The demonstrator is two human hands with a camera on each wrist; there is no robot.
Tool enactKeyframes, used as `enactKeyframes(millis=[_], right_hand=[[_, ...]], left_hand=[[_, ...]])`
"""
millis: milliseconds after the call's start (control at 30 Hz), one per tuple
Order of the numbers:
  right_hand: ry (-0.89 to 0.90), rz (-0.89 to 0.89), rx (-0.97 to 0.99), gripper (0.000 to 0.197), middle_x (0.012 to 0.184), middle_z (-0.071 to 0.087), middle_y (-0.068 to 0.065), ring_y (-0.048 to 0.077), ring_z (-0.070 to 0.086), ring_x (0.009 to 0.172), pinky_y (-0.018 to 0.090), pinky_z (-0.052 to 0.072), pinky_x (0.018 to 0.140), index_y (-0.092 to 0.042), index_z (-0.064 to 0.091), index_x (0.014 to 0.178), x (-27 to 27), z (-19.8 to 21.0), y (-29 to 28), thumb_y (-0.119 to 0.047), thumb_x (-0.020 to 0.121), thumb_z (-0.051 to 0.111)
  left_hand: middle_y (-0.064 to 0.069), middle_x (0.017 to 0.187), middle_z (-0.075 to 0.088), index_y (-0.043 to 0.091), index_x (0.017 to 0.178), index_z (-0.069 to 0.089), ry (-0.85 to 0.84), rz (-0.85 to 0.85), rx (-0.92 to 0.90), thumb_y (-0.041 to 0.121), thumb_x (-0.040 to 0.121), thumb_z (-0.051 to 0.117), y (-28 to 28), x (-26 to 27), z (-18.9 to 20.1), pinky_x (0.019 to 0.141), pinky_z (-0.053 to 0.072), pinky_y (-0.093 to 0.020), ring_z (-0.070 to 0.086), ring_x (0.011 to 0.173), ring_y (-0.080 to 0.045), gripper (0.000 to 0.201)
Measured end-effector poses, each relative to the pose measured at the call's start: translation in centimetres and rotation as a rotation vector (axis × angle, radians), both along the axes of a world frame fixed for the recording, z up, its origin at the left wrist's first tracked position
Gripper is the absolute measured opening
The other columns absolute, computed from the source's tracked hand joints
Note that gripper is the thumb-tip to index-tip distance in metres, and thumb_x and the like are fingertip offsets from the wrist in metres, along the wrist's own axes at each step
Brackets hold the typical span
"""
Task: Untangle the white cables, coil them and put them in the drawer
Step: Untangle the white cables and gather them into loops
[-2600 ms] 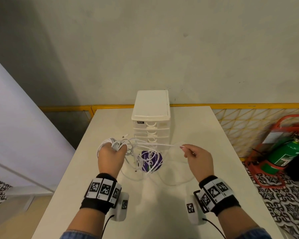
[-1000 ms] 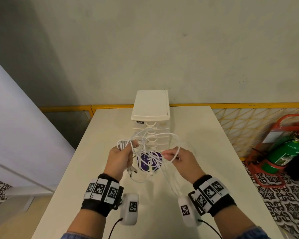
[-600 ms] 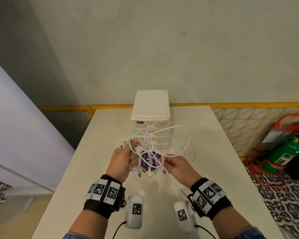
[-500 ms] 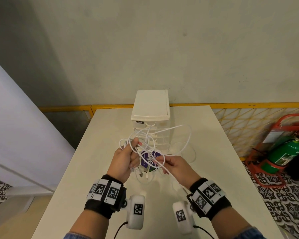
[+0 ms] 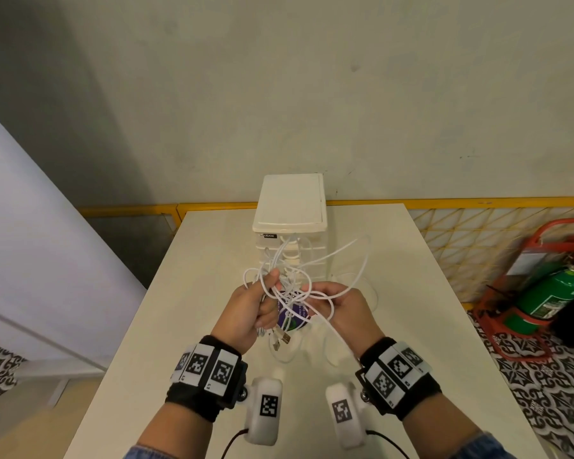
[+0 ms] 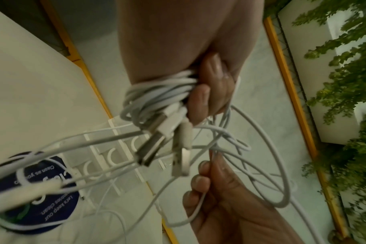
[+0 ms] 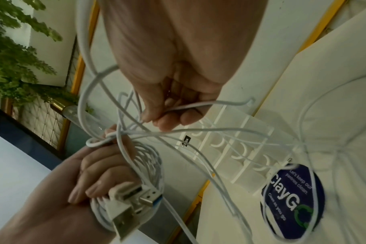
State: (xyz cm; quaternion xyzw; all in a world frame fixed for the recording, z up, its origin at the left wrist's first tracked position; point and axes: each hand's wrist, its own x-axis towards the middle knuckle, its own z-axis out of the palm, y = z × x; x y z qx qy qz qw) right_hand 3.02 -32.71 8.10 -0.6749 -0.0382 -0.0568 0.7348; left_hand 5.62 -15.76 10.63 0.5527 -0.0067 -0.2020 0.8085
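Note:
My left hand grips a coiled bundle of white cables above the table, with USB plugs hanging out below its fingers. My right hand sits close beside it and pinches a loose white strand between thumb and fingers. Loose loops arc up and right in front of the white drawer unit, which stands at the table's far middle with its drawers closed. More cable trails down onto the table.
A round blue sticker lies on the table under the hands. A green fire extinguisher in a red stand sits on the floor at right. A yellow rail runs behind the table.
My right hand came in from the right to just beside my left hand, and the stretched strand became slack loops. The left hand has risen a little with the bundle.

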Motion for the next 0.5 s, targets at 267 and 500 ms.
enactKeyframes(millis=[267,500], right_hand=[[-0.013,0.039,0.084,0.019,0.076,0.072,0.002,0.014,0.066,0.068,0.024,0.055,0.063,-0.001,0.063,0.093,0.0,0.4,1.0,0.007,0.076,0.068],[-0.010,0.099,0.027,0.024,0.081,0.073,-0.002,0.011,0.069,0.074,0.021,0.053,0.064,-0.010,0.064,0.098,-0.3,0.3,0.8,-0.002,0.077,0.071]], left_hand=[[0.002,0.047,0.022,0.016,0.059,0.043,0.019,0.061,0.010,0.042,0.085,0.057,0.1,0.2,-1.1,0.044,0.017,-0.025,0.021,0.037,-0.011,0.040],[0.001,0.042,0.024,0.016,0.042,0.054,0.032,0.031,0.069,0.031,0.096,0.048,-0.3,-0.3,-0.8,0.048,0.016,-0.029,0.020,0.038,-0.013,0.057]])
